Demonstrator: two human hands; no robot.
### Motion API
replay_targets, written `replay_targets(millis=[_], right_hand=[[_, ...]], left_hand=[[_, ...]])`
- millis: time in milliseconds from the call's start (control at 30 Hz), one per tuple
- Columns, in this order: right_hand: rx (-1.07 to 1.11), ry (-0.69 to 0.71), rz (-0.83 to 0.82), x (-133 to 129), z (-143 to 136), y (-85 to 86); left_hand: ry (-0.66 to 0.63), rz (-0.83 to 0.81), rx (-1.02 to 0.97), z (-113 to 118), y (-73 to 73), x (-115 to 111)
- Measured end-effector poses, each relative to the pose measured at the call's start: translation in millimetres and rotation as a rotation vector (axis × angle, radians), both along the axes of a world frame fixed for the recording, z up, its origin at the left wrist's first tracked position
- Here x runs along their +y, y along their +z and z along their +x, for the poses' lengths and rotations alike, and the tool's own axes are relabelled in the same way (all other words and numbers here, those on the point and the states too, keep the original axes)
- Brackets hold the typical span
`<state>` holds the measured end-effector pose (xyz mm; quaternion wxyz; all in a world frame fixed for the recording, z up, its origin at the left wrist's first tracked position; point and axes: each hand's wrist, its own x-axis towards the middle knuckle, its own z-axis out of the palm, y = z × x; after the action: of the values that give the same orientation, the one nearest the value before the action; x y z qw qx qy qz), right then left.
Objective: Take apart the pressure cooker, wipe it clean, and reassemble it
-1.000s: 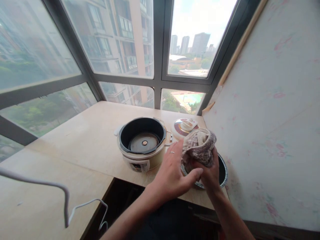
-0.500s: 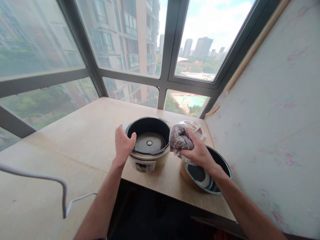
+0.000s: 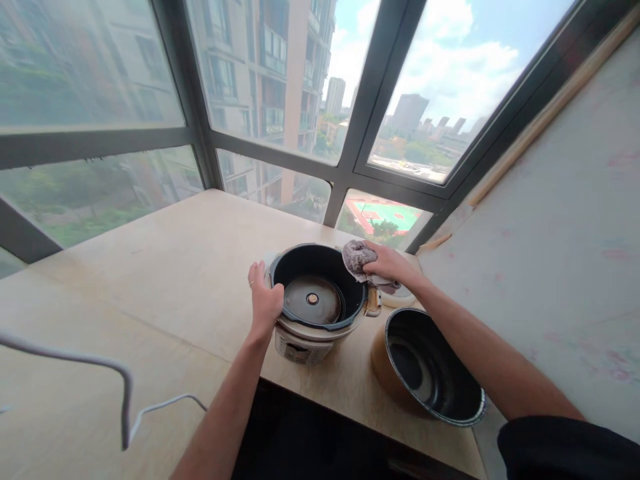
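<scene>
An electric pressure cooker [image 3: 303, 348] stands lidless on the ledge, its dark inside showing a round heating plate [image 3: 300, 299] with a small knob in the middle. My left hand [image 3: 264, 297] grips the cooker's left side, thumb over the rim and fingers outside; a ring is on one finger. Bunched in my right hand [image 3: 390, 263] is a grey-brown cloth [image 3: 357, 259], at the far right part of the cooker's rim. Below my right forearm, the inner pot [image 3: 393, 373] sits tilted, gold outside and dark inside. The lid [image 3: 397, 298] lies behind, mostly hidden by the right hand and cloth.
The pale ledge [image 3: 165, 267] runs up to the framed windows [image 3: 280, 167]. A flower-patterned wall [image 3: 565, 267] bounds the right side. A white cord [image 3: 95, 360] crosses the left foreground. Beyond the ledge's front edge, it is dark.
My right hand has moved the cloth from the cooker's right side to the far right rim. The view has shifted, and more of the inner pot shows. My left hand stays at the cooker's left side.
</scene>
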<state>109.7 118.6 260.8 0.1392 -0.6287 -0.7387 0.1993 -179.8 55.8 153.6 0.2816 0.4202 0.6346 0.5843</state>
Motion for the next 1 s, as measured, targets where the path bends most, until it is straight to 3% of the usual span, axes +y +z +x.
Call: replay_targets(millis=[100,267,500,600,700,833,1000], right_hand=[[-0.291,0.020,0.131,24.1,-23.6,2.0],[-0.476,0.133,0.183,51.0,-70.1,10.7],[-0.620,0.467,0.299,51.7,-156.0,13.3],[-0.692,0.533,0.334,51.0,-173.1,14.4],[-0.718,0.469,0.294,55.7,-164.7,16.8],[-0.653,0.272,0.147,69.1,-124.9,16.3],[-0.165,0.042,-0.100,80.6,-65.9,10.6]], left_hand=[[-0.002,-0.019,-0.002,1.6,1.9,-0.8],[0.005,-0.023,-0.011,2.6,2.8,-1.7],[0.017,-0.011,-0.007,4.4,1.8,-3.8],[0.032,0.000,-0.007,4.8,2.5,-4.2],[0.041,0.016,-0.007,4.6,3.6,-4.5],[0.054,0.030,-0.033,4.5,3.0,-3.9],[0.074,0.050,-0.052,5.2,-0.7,-1.4]])
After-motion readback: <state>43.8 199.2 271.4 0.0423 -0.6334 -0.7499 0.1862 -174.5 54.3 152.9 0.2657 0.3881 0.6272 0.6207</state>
